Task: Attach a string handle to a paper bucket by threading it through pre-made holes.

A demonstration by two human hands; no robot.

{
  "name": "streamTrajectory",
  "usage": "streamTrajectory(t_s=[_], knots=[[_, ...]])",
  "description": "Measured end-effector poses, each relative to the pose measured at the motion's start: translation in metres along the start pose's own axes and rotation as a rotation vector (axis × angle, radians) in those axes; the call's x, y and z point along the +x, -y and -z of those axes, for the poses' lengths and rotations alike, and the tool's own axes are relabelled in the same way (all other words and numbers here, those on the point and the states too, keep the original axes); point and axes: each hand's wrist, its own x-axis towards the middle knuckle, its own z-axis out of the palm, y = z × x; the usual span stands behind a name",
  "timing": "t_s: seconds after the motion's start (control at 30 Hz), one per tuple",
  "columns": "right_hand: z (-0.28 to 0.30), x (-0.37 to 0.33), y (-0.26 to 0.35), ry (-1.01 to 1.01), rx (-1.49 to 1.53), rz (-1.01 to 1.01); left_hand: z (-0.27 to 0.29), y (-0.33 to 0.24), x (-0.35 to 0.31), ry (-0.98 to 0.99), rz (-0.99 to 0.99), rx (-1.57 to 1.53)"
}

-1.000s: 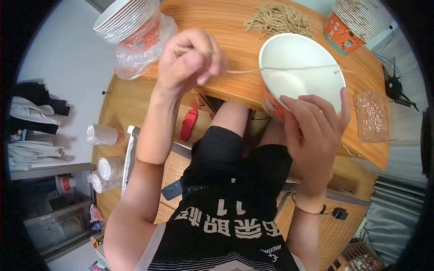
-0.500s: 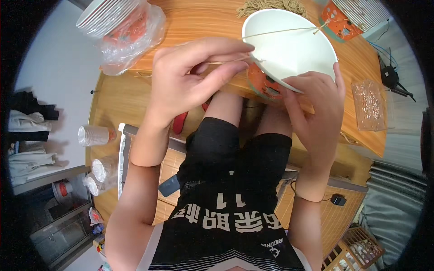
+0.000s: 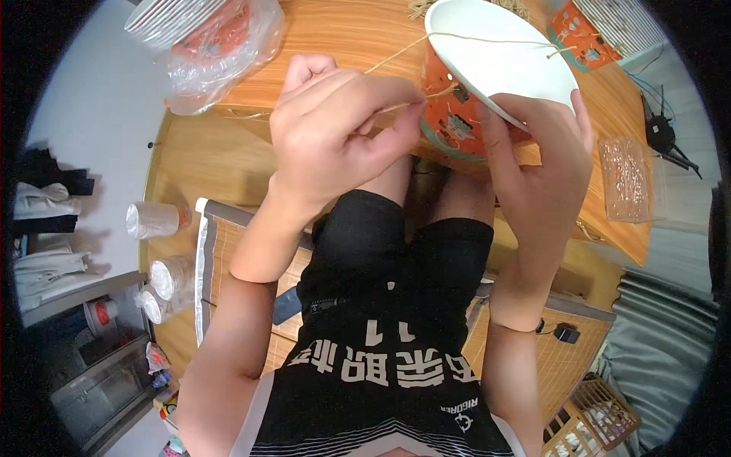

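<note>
1. The tub point(image 3: 499, 68) has a smooth, matte white inside and a printed orange outer wall with a green band near its base. It leans with its wide round mouth facing up and toward the person, at the near edge of the table point(image 3: 327, 34).
2. The string point(image 3: 396, 55) is thin, tan and twisted. One end is knotted at the tub's far right side; from there it crosses the mouth, passes over the left rim and runs behind the left hand point(image 3: 335, 126).
3. The table top is orange-brown with streaky wood grain.
4. A pile of string point(image 3: 421, 9) lies behind the tub, which hides most of it.
5. At the upper left, a stack of nested tubs point(image 3: 217, 42) sits in crinkled clear plastic; another stack point(image 3: 605, 30) leans at the upper right.
6. A shiny clear box point(image 3: 624, 179) lies to the right, near a black router point(image 3: 662, 131).
7. The left hand pinches the string between thumb and forefinger, its free tip pointing at the orange wall; whether the tip touches is unclear.
8. The right hand point(image 3: 544, 164) grips the tub's near rim, thumb on the outer wall, fingers over the edge, covering part of it.
</note>
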Motion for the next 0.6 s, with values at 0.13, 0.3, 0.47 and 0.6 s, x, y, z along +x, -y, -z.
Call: streamTrajectory(t_s=[0.13, 0.3, 0.47, 0.6], knots=[[0.002, 0.002, -0.001, 0.001, -0.024, -0.012, -0.005, 0.003, 0.004, -0.042, -0.007, 0.032], [0.001, 0.003, 0.001, 0.014, -0.028, -0.001, -0.007, 0.005, 0.001, 0.004, 0.041, 0.036], [0.001, 0.003, 0.003, 0.021, -0.018, -0.013, -0.009, 0.008, 0.002, 0.0, 0.021, 0.059], [0.003, 0.003, 0.003, 0.028, -0.03, -0.017, -0.012, 0.007, 0.002, -0.003, 0.043, 0.055]])
